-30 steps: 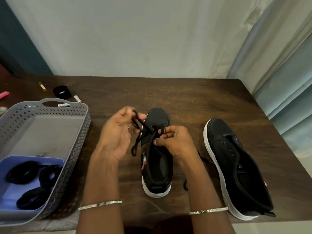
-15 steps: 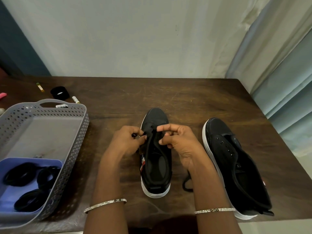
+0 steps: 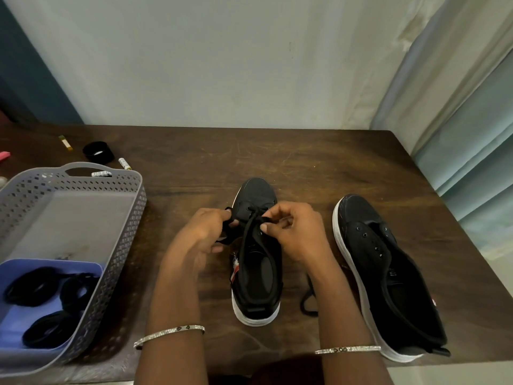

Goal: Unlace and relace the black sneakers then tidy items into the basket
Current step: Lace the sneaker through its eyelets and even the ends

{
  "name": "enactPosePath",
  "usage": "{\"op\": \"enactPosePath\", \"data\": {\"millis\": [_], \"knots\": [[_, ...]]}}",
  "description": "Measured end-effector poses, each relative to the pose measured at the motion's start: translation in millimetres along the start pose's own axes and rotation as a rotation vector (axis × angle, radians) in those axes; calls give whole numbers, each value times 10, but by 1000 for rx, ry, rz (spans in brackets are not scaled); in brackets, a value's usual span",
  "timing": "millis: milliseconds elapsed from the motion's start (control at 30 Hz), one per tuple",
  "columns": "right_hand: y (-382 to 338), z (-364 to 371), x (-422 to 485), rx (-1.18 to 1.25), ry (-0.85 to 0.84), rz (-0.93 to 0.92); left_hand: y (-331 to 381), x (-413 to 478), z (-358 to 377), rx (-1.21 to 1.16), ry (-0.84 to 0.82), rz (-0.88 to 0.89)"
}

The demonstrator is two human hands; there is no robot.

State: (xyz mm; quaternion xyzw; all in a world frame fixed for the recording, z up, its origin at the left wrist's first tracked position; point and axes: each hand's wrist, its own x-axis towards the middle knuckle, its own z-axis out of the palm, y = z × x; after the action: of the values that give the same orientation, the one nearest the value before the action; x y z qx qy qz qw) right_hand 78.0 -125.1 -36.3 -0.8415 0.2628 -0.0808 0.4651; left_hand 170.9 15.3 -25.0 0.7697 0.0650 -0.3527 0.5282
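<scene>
The black canvas sneaker with a white sole (image 3: 258, 273) stands on the dark wooden worktop (image 3: 305, 168), toe toward 12 o'clock, probably so its eyelets face the person. The left hand (image 3: 200, 234) at its 9 o'clock pinches one end of the black lace (image 3: 248, 232), and the right hand (image 3: 294, 232) at 3 o'clock pinches the other strand, likely to hold both taut for threading.

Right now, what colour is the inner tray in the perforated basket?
Lavender-blue. The inner tray sits at the near end of the grey basket, shown clearly in the head view.
</scene>
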Motion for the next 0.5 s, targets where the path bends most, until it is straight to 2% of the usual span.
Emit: {"op": "enactPosePath", "data": {"millis": [167, 267, 400, 500], "knots": [[-50, -20, -27, -75, 152, -67, -17, -50, -42, -138, -1, -65], [-73, -18, -38, -119, 105, -128, -2, -77, -39, -178, 4, -94], [-44, -46, -31, -85, 37, -110, -25, -23, -97, -126, 153, -99], [9, -127, -21, -11, 102, -54, -61, 0, -146, 92, 342, -64]]}}
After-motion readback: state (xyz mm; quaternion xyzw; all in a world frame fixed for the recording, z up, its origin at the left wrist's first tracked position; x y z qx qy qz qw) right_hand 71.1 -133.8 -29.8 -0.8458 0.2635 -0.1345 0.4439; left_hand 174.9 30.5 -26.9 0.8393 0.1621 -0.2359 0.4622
